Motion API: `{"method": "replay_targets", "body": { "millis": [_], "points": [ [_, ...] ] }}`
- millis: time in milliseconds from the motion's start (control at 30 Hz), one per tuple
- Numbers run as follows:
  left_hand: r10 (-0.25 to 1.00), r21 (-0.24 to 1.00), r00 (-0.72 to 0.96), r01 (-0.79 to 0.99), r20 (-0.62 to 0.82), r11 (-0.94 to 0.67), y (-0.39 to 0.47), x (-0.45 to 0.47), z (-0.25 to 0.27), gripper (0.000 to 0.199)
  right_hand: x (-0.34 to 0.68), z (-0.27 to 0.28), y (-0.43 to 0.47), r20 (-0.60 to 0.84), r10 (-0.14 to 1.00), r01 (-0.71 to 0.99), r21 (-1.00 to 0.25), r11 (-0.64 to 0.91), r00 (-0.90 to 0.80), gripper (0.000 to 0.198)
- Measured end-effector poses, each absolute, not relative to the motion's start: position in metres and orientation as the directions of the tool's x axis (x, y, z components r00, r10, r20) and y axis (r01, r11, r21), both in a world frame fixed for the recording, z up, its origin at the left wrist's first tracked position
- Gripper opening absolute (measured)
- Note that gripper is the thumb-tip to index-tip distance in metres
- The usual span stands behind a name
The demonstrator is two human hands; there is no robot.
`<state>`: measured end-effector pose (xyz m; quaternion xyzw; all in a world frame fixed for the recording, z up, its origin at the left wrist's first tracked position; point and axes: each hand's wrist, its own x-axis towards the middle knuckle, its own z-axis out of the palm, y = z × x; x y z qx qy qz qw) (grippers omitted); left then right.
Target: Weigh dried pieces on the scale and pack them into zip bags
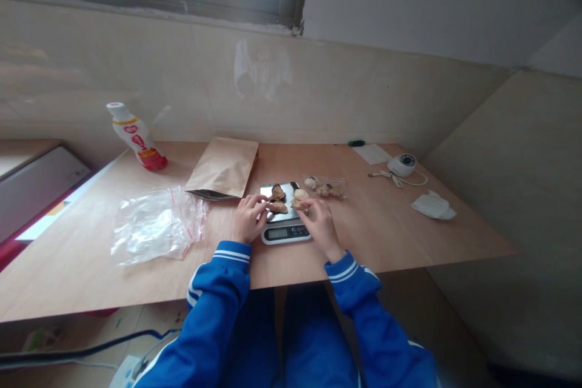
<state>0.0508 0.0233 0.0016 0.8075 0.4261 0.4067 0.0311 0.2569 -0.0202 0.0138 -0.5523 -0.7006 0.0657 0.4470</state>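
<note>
A white digital kitchen scale (286, 235) stands near the table's front edge, with several dried mushrooms (277, 193) on its shiny plate. My left hand (249, 219) comes in from the left; its thumb and fingertips close on the near end of a brown dried mushroom (279, 208). From the right, my right hand (322, 230) pinches another brownish piece at the plate's right side. A paler mushroom (301, 194) lies just behind that piece. The scale's display is lit, but its digits are too small to read.
A clear bag of mushrooms (334, 187) lies right of the scale. Left are a brown paper pouch (225, 163), clear zip bags (152, 227) and a white-and-red bottle (139, 139). Far right are a white dome camera (402, 165) with cable and a crumpled tissue (433, 205).
</note>
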Motion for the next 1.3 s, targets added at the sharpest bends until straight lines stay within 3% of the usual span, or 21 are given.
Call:
{"method": "replay_targets", "body": {
  "millis": [133, 233, 400, 700, 867, 1067, 1233, 1300],
  "points": [
    [0.725, 0.428, 0.271, 0.658, 0.633, -0.62, 0.021, 0.051, 0.005, 0.029, 0.249, 0.013, -0.018, 0.538, 0.842, 0.764, -0.525, 0.375, -0.043, 0.01],
    [0.737, 0.447, 0.331, 0.627, 0.589, -0.638, 0.018, 0.053, 0.011, 0.033, 0.25, 0.014, -0.023, 0.563, 0.826, 0.779, -0.525, 0.342, 0.017, 0.016],
    [0.738, 0.436, 0.423, 0.611, 0.526, -0.661, 0.018, 0.055, 0.012, 0.036, 0.269, 0.012, -0.035, 0.591, 0.793, 0.761, -0.58, 0.29, 0.148, 0.02],
    [0.719, 0.451, 0.334, 0.6, 0.609, -0.661, 0.021, 0.054, 0.005, 0.034, 0.304, -0.016, -0.042, 0.495, 0.801, 0.624, -0.754, 0.205, 0.336, 0.022],
    [0.749, 0.531, 0.16, 0.612, 0.643, -0.586, 0.021, 0.053, 0.004, 0.028, 0.304, -0.018, -0.041, 0.407, 0.813, 0.528, -0.836, 0.149, 0.415, 0.02],
    [0.749, 0.565, -0.019, 0.668, 0.663, -0.484, 0.027, 0.051, 0.0, 0.03, 0.304, -0.019, -0.041, 0.405, 0.815, 0.512, -0.844, 0.159, 0.415, 0.02],
    [0.696, 0.587, -0.239, 0.746, 0.677, -0.315, 0.014, 0.037, 0.017, 0.026, 0.305, -0.02, -0.041, 0.399, 0.812, 0.506, -0.849, 0.152, 0.426, 0.021],
    [0.638, 0.596, -0.382, 0.789, 0.668, -0.152, 0.002, 0.02, 0.028, 0.03, 0.305, -0.02, -0.041, 0.395, 0.816, 0.511, -0.847, 0.146, 0.423, 0.021]
  ]
}}
